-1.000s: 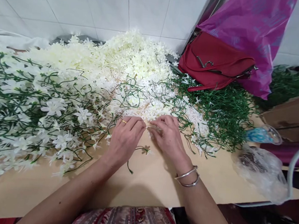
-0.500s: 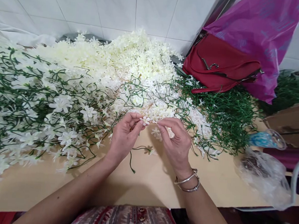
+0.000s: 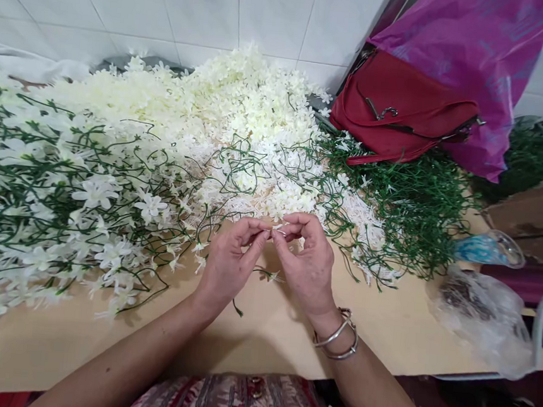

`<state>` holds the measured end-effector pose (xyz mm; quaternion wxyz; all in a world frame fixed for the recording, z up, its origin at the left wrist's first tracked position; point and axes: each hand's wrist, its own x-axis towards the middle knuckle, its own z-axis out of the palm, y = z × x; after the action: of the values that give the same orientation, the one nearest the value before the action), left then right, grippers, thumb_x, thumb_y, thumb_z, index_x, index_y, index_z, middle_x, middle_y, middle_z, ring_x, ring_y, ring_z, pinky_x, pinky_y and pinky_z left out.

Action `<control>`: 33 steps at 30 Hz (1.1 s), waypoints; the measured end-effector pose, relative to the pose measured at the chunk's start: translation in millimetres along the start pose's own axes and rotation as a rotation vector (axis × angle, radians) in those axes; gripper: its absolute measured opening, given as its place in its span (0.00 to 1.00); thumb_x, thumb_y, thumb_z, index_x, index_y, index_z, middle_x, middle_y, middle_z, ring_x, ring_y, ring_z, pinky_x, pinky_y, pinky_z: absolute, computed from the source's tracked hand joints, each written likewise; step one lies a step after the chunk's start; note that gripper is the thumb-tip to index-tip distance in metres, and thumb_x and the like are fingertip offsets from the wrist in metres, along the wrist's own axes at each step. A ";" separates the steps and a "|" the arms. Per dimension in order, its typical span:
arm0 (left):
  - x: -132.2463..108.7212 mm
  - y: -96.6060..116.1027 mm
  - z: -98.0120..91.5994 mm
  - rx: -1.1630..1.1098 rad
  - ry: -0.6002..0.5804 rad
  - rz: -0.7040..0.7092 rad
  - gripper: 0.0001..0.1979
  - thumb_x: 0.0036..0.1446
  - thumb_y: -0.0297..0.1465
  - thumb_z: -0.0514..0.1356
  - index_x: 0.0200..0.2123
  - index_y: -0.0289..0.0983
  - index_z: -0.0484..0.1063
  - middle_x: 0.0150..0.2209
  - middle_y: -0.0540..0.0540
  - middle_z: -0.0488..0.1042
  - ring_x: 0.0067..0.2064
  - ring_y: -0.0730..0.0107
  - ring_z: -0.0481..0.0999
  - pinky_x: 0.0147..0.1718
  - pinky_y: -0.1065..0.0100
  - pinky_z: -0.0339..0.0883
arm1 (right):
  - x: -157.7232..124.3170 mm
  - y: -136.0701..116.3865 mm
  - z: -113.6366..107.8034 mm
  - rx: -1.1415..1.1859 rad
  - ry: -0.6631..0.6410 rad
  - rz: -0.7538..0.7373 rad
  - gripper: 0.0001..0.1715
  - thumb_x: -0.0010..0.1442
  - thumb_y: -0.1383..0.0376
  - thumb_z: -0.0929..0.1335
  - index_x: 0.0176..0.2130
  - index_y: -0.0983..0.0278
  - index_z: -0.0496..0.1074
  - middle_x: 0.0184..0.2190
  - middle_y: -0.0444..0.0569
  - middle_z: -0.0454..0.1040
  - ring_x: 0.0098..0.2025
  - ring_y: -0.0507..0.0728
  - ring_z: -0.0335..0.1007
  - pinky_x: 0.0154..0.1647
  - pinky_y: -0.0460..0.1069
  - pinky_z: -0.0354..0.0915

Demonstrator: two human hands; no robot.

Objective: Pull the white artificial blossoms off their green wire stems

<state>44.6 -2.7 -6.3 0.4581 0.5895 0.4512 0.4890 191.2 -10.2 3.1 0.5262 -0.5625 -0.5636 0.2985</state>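
My left hand (image 3: 231, 257) and my right hand (image 3: 308, 264) meet above the table, thumbs and forefingers pinched together. Between the fingertips is a small white artificial flower (image 3: 277, 227), mostly covered by the fingers. Beneath the hands lies a loose green stem with a white bloom (image 3: 272, 276), partly hidden. Just behind the fingers are white artificial petals (image 3: 295, 196) in a loose spread. To the left of my left hand spreads a big heap of white flowers on green stems (image 3: 96, 191).
Cream blossoms (image 3: 243, 93) are piled against the tiled wall. Right of them are green stems (image 3: 408, 209), with a red handbag (image 3: 398, 107) and a purple plastic bag (image 3: 483, 64) behind. A clear plastic bag (image 3: 484, 317) and a blue-patterned cup (image 3: 481, 249) stand at right.
My right hand has moved left until its fingertips meet those of my left hand. The white flower, plainly visible before in the left fingertips, is now largely covered.
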 end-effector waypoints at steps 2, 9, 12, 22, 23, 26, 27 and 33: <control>-1.3 0.7 -0.4 0.064 0.009 0.028 0.05 0.69 0.34 0.63 0.45 0.40 0.75 0.44 0.46 0.85 0.47 0.63 0.85 0.48 0.65 0.77 | -0.2 1.9 -0.8 0.028 -0.013 0.026 0.15 0.64 0.66 0.72 0.50 0.56 0.72 0.32 0.43 0.76 0.36 0.56 0.74 0.45 0.53 0.72; -3.8 1.6 0.4 -0.027 -0.067 0.008 0.06 0.71 0.33 0.60 0.49 0.40 0.73 0.48 0.43 0.84 0.52 0.62 0.84 0.54 0.62 0.76 | 4.1 5.0 -5.9 0.017 -0.072 -0.031 0.03 0.66 0.65 0.72 0.40 0.57 0.79 0.36 0.46 0.77 0.41 0.58 0.73 0.47 0.54 0.70; -0.4 6.6 -2.6 -0.067 -0.061 -0.023 0.11 0.71 0.34 0.61 0.53 0.40 0.69 0.50 0.41 0.83 0.54 0.60 0.83 0.57 0.60 0.75 | 8.9 5.4 -8.9 -0.022 -0.012 -0.117 0.03 0.66 0.65 0.73 0.36 0.58 0.79 0.39 0.48 0.75 0.46 0.60 0.73 0.52 0.56 0.69; -24.1 39.4 -64.4 0.532 -0.815 0.242 0.11 0.64 0.25 0.67 0.48 0.43 0.77 0.49 0.47 0.81 0.51 0.60 0.80 0.49 0.63 0.71 | 17.7 8.5 -20.9 0.182 0.040 0.038 0.05 0.61 0.65 0.75 0.34 0.60 0.76 0.32 0.44 0.75 0.36 0.56 0.70 0.42 0.52 0.66; -28.3 37.5 -67.2 0.576 -0.851 0.247 0.12 0.64 0.23 0.66 0.48 0.42 0.77 0.49 0.46 0.80 0.51 0.60 0.79 0.49 0.64 0.70 | 18.1 8.5 -21.4 0.201 0.035 0.056 0.05 0.60 0.65 0.75 0.34 0.60 0.75 0.31 0.44 0.75 0.36 0.55 0.69 0.41 0.51 0.66; -34.1 29.8 -67.5 0.616 -0.917 0.237 0.07 0.69 0.23 0.60 0.39 0.39 0.76 0.44 0.47 0.79 0.48 0.63 0.77 0.47 0.65 0.67 | 18.8 8.3 -22.6 0.244 0.025 0.081 0.08 0.59 0.64 0.76 0.33 0.61 0.74 0.31 0.43 0.74 0.36 0.54 0.69 0.42 0.51 0.66; -33.9 27.9 -65.7 0.605 -0.937 0.235 0.10 0.72 0.24 0.58 0.35 0.38 0.75 0.42 0.47 0.79 0.46 0.65 0.77 0.47 0.66 0.67 | 19.0 8.0 -23.1 0.251 0.024 0.084 0.08 0.59 0.63 0.76 0.33 0.61 0.74 0.32 0.43 0.74 0.36 0.54 0.69 0.42 0.50 0.66; -30.1 29.2 -53.8 0.392 -0.882 0.248 0.10 0.73 0.29 0.58 0.36 0.38 0.77 0.38 0.46 0.81 0.42 0.66 0.77 0.48 0.64 0.66 | 21.8 8.2 -27.3 0.308 0.004 0.137 0.10 0.60 0.60 0.77 0.34 0.61 0.74 0.29 0.42 0.75 0.32 0.52 0.70 0.38 0.48 0.66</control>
<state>-9.7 -31.9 22.9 0.4242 0.8645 0.2244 0.1498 223.3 5.0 8.4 0.5856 -0.5128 -0.4704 0.4157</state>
